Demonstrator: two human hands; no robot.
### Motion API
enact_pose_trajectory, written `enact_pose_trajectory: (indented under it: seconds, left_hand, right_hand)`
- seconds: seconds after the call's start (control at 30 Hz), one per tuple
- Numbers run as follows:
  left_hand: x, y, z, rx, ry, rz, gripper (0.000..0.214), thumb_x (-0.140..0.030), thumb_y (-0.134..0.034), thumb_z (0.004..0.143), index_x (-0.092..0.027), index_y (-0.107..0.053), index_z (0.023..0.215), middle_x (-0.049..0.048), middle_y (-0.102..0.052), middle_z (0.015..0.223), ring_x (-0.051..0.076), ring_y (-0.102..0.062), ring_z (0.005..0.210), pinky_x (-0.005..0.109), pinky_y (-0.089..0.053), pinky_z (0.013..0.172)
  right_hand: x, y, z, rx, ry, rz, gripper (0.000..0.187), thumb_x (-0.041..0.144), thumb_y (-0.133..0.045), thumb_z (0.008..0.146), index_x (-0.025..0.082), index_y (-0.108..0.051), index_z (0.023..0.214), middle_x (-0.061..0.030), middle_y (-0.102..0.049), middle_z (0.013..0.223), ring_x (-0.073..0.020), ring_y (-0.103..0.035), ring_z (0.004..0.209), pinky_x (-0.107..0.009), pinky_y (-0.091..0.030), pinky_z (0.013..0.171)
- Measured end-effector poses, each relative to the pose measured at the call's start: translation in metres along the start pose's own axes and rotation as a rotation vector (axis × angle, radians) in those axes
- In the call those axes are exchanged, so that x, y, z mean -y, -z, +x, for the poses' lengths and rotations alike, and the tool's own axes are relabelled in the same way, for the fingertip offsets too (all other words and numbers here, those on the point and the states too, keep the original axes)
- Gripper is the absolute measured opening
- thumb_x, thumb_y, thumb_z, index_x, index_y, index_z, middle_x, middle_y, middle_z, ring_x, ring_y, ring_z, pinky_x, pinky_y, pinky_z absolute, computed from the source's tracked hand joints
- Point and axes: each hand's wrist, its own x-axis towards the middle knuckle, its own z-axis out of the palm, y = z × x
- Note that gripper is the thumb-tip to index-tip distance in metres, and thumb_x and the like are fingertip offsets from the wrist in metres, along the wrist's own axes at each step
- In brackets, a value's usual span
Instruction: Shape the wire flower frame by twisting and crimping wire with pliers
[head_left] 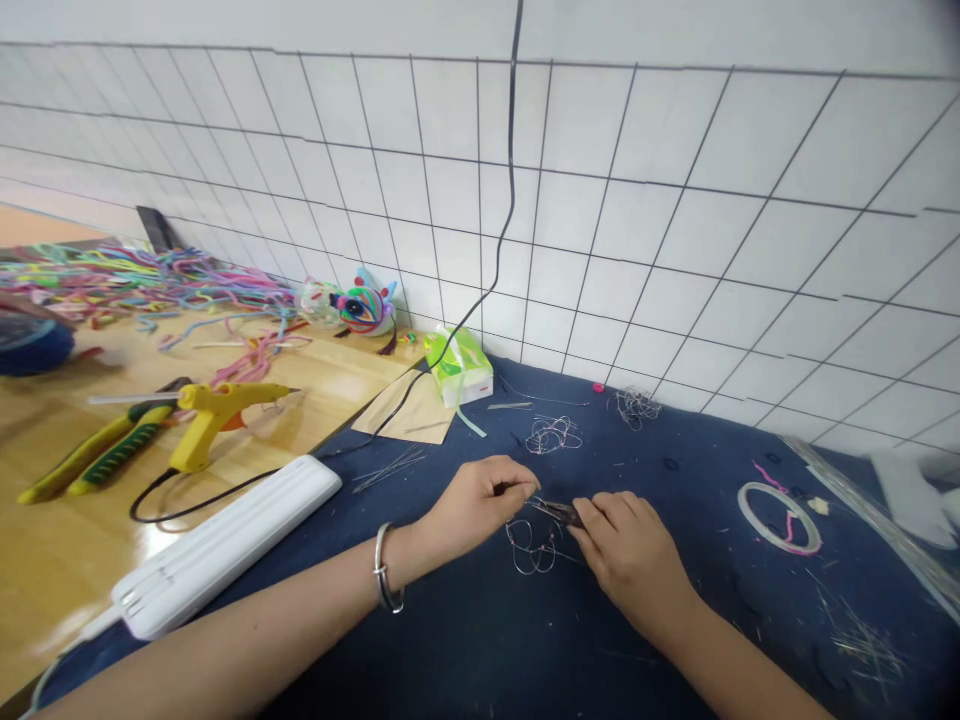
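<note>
My left hand (480, 500) and my right hand (626, 545) meet over a dark blue cloth (450, 640). The left hand's fingers are curled in a pinch on thin silver wire (531, 545), which loops loosely below both hands. My right hand is closed round a small dark tool (559, 512), apparently pliers, whose tip points toward the left fingers and touches the wire. A metal bangle (386, 570) sits on my left wrist.
More wire tangles (553, 434) (636, 405) lie farther back. A white power strip (225, 545), yellow glue gun (210, 415), green-handled pliers (97, 450), tissue pack (459, 368), colourful pipe cleaners (142, 275), a striped toy (364, 308) and a tape ring (778, 515) surround the cloth. A grid wall stands behind.
</note>
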Motion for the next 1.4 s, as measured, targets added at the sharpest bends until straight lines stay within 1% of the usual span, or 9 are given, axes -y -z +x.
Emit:
enact_pose_trajectory:
  seconds: [0.13, 0.2, 0.3, 0.5, 0.8, 0.93, 1.1, 1.27, 1.4]
  left_hand:
    - [-0.002, 0.001, 0.000, 0.043, 0.086, -0.042, 0.018, -0.023, -0.048, 0.081, -0.016, -0.061, 0.072, -0.0025, -0.051, 0.059, 0.009, -0.048, 0.056, 0.019, -0.037, 0.053]
    - [-0.002, 0.000, 0.000, 0.041, 0.110, -0.057, 0.019, -0.024, -0.047, 0.081, -0.015, -0.058, 0.068, -0.0036, -0.048, 0.056, 0.008, -0.044, 0.053, 0.018, -0.035, 0.051]
    - [-0.002, -0.003, -0.002, 0.016, 0.118, -0.073, 0.018, -0.023, -0.046, 0.081, -0.015, -0.053, 0.066, -0.0044, -0.044, 0.056, 0.008, -0.041, 0.053, 0.018, -0.033, 0.050]
    - [-0.001, -0.006, -0.005, -0.046, 0.072, -0.039, 0.015, -0.017, -0.044, 0.079, -0.015, -0.049, 0.065, -0.0042, -0.043, 0.060, 0.008, -0.040, 0.057, 0.019, -0.033, 0.055]
    - [0.003, -0.009, -0.005, -0.122, -0.036, 0.064, 0.013, -0.010, -0.044, 0.076, -0.015, -0.049, 0.064, -0.0026, -0.048, 0.063, 0.010, -0.045, 0.060, 0.021, -0.036, 0.058]
    - [0.003, -0.010, -0.006, -0.129, -0.038, 0.076, 0.013, -0.009, -0.045, 0.075, -0.015, -0.049, 0.064, -0.0027, -0.048, 0.062, 0.009, -0.045, 0.060, 0.021, -0.036, 0.057]
    - [0.004, -0.010, -0.006, -0.137, -0.023, 0.058, 0.013, -0.008, -0.045, 0.074, -0.015, -0.047, 0.063, -0.0035, -0.046, 0.061, 0.008, -0.043, 0.058, 0.020, -0.034, 0.055]
    - [0.004, -0.011, -0.006, -0.147, -0.022, 0.044, 0.012, -0.007, -0.045, 0.073, -0.015, -0.047, 0.063, -0.0037, -0.046, 0.061, 0.008, -0.042, 0.057, 0.020, -0.034, 0.055]
    - [0.004, -0.011, -0.006, -0.149, -0.019, 0.044, 0.013, -0.008, -0.044, 0.073, -0.015, -0.048, 0.064, -0.0037, -0.046, 0.060, 0.008, -0.042, 0.056, 0.019, -0.034, 0.054]
  right_hand:
    - [0.002, 0.001, -0.001, 0.008, 0.015, -0.008, 0.025, 0.025, -0.046, 0.087, 0.016, -0.058, 0.107, -0.0086, -0.057, 0.090, -0.0198, -0.048, 0.082, -0.036, -0.038, 0.075]
    - [0.002, 0.002, -0.001, 0.008, 0.025, -0.003, 0.026, 0.025, -0.046, 0.087, 0.016, -0.057, 0.108, -0.0086, -0.057, 0.091, -0.0199, -0.048, 0.083, -0.036, -0.038, 0.075]
    - [0.003, 0.002, -0.002, 0.006, 0.033, 0.001, 0.026, 0.025, -0.046, 0.087, 0.017, -0.057, 0.110, -0.0087, -0.057, 0.093, -0.0203, -0.048, 0.084, -0.037, -0.038, 0.075]
    - [0.003, 0.003, 0.000, -0.008, 0.015, 0.049, 0.024, 0.024, -0.047, 0.086, 0.017, -0.058, 0.106, -0.0087, -0.057, 0.092, -0.0194, -0.050, 0.084, -0.037, -0.039, 0.076]
    - [0.000, -0.001, 0.001, -0.023, 0.000, 0.158, 0.021, 0.025, -0.046, 0.087, 0.017, -0.060, 0.101, -0.0074, -0.059, 0.087, -0.0169, -0.054, 0.080, -0.035, -0.044, 0.078]
    - [0.001, -0.002, 0.000, -0.012, -0.008, 0.171, 0.022, 0.024, -0.046, 0.087, 0.017, -0.059, 0.103, -0.0076, -0.060, 0.088, -0.0171, -0.055, 0.081, -0.035, -0.044, 0.078]
    - [0.003, -0.001, -0.001, -0.005, 0.005, 0.135, 0.023, 0.022, -0.046, 0.087, 0.015, -0.059, 0.105, -0.0084, -0.061, 0.089, -0.0177, -0.055, 0.083, -0.035, -0.043, 0.079]
    - [0.005, 0.000, -0.001, -0.029, 0.017, 0.094, 0.023, 0.022, -0.047, 0.087, 0.014, -0.059, 0.104, -0.0077, -0.061, 0.085, -0.0170, -0.055, 0.081, -0.033, -0.043, 0.078]
    - [0.003, 0.002, 0.000, -0.039, -0.010, 0.101, 0.022, 0.023, -0.047, 0.086, 0.015, -0.059, 0.103, -0.0089, -0.060, 0.088, -0.0186, -0.055, 0.084, -0.035, -0.043, 0.078]
